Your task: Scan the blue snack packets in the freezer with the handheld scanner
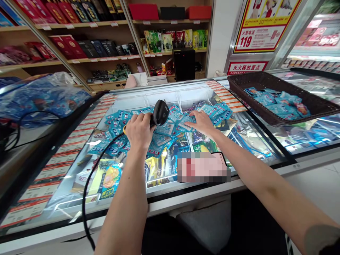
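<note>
My left hand (139,130) is wrapped round the handle of a black barcode scanner (160,112), whose head is tilted over a spread of blue snack packets (166,128). A black cable (91,173) runs from the scanner down past my left forearm. Just right of the scanner, my right hand (201,122) has its thumb and fingers at the edge of one blue packet (185,123), apparently gripping it. The packets lie flat and overlapping on the glass top of a chest freezer (170,95). More blue packets (221,111) lie beyond my right hand.
A phone (203,168), partly blurred, lies near the freezer's front edge. On the right stands a brown basket (268,81) with blue packets inside. Plastic-wrapped blue goods (45,97) are at the left. Stocked shelves (101,58) and a black box-shaped device (183,63) stand behind.
</note>
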`<state>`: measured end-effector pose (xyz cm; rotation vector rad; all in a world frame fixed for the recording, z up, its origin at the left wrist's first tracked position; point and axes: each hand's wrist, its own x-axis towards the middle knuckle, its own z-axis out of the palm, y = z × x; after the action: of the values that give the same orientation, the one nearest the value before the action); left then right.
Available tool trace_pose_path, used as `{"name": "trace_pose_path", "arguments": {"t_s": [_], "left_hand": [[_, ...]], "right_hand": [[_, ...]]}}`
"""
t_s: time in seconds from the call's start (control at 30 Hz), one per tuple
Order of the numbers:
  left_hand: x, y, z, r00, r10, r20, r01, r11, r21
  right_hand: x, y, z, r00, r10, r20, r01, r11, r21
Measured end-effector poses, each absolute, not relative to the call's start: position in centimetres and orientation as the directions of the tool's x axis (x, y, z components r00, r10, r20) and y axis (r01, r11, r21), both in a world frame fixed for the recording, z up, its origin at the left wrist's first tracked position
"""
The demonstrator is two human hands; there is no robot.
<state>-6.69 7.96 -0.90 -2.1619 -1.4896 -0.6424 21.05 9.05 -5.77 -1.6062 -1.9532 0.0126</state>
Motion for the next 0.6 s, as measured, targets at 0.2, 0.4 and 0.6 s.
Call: {"name": "trace_pose_path", "arguments": {"t_s": [0.2,0.4,0.6], "left_hand": [[-6.5,7.7,-0.6,0.311,0.751,0.582,0.942,-0.325,-0.084],[-6.0,7.6,-0.4,0.379,0.723,0.578,0.914,-0.39,-0.111],[-4.8,7.8,-0.9,0.552,0.629,0.548,0.819,-0.533,-0.213]], "right_hand": [[21.6,9.6,-5.6,0.081,0.902,0.424,0.761,0.219,-0.61],[23.9,10.8,-5.7,0.295,0.845,0.445,0.502,0.259,-0.825],[25.2,10.8,-5.8,0.461,0.77,0.442,0.378,0.28,-0.882]]}}
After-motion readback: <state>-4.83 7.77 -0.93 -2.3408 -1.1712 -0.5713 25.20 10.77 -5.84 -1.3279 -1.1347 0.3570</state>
